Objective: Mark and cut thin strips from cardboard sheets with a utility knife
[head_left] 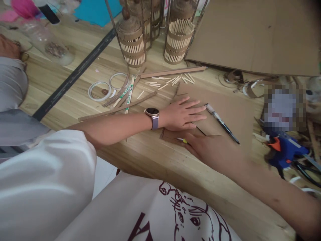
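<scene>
My left hand (184, 114) lies flat on a piece of brown cardboard (240, 113), fingers spread and pointing right. A watch (152, 113) sits on that wrist. Just below it, my right hand (208, 149) is closed around a slim yellow craft knife (185, 141), whose pale tip points left over the cardboard's near edge. Most of the knife is hidden by the fingers. A thin dark line shows on the cardboard between my hands. A pen (222, 124) rests on the cardboard to the right of my left fingertips.
Cardboard strips (173, 72), short sticks (177, 80) and tape rolls (99, 91) lie beyond my left arm. Lantern-like stick-and-cardboard models (179, 43) stand at the back beside a large cardboard sheet (255, 33). A blue glue gun (286, 150) lies right. Another person's sleeve (12, 83) is at left.
</scene>
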`<move>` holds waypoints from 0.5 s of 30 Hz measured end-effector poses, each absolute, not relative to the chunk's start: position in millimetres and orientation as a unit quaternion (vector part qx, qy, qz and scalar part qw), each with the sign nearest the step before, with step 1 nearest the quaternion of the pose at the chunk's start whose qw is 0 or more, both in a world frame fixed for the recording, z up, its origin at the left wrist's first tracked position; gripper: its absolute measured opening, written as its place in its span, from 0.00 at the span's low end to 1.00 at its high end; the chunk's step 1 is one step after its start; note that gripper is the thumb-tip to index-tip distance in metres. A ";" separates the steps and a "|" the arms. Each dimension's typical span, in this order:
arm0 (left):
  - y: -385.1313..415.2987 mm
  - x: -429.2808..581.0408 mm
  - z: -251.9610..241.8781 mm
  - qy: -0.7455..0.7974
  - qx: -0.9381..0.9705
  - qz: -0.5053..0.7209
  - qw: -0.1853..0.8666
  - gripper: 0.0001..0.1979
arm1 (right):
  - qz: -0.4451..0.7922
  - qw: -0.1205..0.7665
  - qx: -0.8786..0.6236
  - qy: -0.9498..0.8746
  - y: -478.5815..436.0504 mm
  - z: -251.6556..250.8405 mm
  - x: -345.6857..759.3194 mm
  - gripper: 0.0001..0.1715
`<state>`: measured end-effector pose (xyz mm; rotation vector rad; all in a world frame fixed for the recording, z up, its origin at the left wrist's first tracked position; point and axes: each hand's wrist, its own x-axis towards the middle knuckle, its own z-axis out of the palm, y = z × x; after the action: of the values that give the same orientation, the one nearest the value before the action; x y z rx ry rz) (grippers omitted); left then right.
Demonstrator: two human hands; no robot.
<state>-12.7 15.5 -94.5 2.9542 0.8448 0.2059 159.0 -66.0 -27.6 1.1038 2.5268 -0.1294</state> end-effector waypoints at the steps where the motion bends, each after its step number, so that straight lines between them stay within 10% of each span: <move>1: 15.6 -12.9 -93.8 0.273 0.960 0.063 0.029 0.26 | -0.049 0.218 0.390 0.893 -64.3 -25.3 146.5 0.21; 15: 15.0 -13.9 -91.3 0.265 0.961 0.080 0.027 0.25 | -0.016 0.257 0.348 0.901 -60.9 -24.3 114.3 0.16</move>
<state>-13.9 15.0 -91.3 2.9663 0.8182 0.2485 114.3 -60.9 -24.3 0.9444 2.4445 -0.0433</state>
